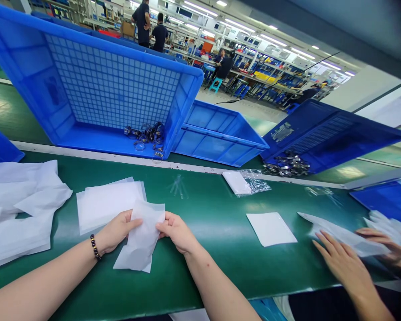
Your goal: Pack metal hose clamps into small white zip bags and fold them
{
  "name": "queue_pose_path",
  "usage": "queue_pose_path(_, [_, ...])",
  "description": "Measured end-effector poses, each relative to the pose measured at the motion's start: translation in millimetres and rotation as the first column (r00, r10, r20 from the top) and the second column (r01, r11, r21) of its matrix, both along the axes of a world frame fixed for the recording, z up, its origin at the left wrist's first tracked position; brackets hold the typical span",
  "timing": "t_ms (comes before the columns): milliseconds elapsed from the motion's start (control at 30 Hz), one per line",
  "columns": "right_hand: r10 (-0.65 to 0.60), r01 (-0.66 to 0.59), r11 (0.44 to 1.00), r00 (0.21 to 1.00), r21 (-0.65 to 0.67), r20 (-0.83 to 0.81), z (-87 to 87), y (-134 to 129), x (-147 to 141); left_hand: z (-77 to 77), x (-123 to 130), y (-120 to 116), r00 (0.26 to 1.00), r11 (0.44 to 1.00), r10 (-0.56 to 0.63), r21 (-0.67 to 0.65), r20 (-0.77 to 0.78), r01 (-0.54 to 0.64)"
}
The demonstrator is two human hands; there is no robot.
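A white, thin paper-like bag (pixel 142 238) is held between my two hands over the green table, its lower end spread toward me. My left hand (pixel 120 225), with a dark bead bracelet at the wrist, pinches its left side near the top. On the upper right edge, my right hand (pixel 173 227) grips it between thumb and fingers. What is inside the bag, if anything, cannot be made out. Just behind my left hand lies a stack of flat white sheets or bags (pixel 108 200). A pile of crumpled white bags (pixel 23 209) sits at the far left.
A blue crate (pixel 120 89) on its side holds dark metal parts (pixel 149 133). Another blue crate (pixel 223 138) stands beside it, and a tilted one (pixel 321 133) holds metal pieces (pixel 289 164). At right, a co-worker's hands (pixel 347 263) handle a white bag near a white stack (pixel 270 228).
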State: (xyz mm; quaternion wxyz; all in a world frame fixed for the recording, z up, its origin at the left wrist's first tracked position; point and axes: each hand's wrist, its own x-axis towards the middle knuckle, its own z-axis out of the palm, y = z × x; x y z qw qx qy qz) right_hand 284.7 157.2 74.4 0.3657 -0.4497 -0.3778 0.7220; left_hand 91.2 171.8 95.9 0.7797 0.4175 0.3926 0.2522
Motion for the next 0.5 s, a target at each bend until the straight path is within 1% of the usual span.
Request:
queue_pose_path(67, [-0.065,0.065,0.998,0.998,0.006,-0.014,-1.5,1.5,0.2,-0.1,1.0,0.1,0.998,0.998,0.052,0.03,0.035,-0.054])
queue_pose_path(167, [-0.102,0.102,0.995,0.995,0.017,-0.019,-2.8,2.5,-0.2,-2.9,1.7,1.0,0.995,0.995,0.09,0.034,0.049,-0.092])
queue_pose_path(233, [-0.107,0.107,0.994,0.994,0.011,-0.021,-1.9,2.4,-1.1,-5.4,1.8,2.0,0.993,0.992,0.12,0.034,-0.002,-0.12])
queue_pose_path(333, [-0.112,0.112,0.994,0.993,-0.011,-0.035,1.9,1.9,-3.3,-6.4,2.0,2.8,0.981,0.982,0.173,0.095,-0.091,-0.165])
queue_pose_path(400, [-0.099,0.097,0.995,0.994,-0.031,-0.047,4.2,1.2,-5.0,-4.1,2.6,2.2,0.982,0.984,0.154,0.111,-0.113,-0.141])
queue_pose_path(500, [-0.041,0.038,0.997,0.998,-0.07,-0.039,4.3,-0.3,-7.1,1.2,4.1,0.1,0.988,0.997,0.063,0.056,-0.143,-0.055])
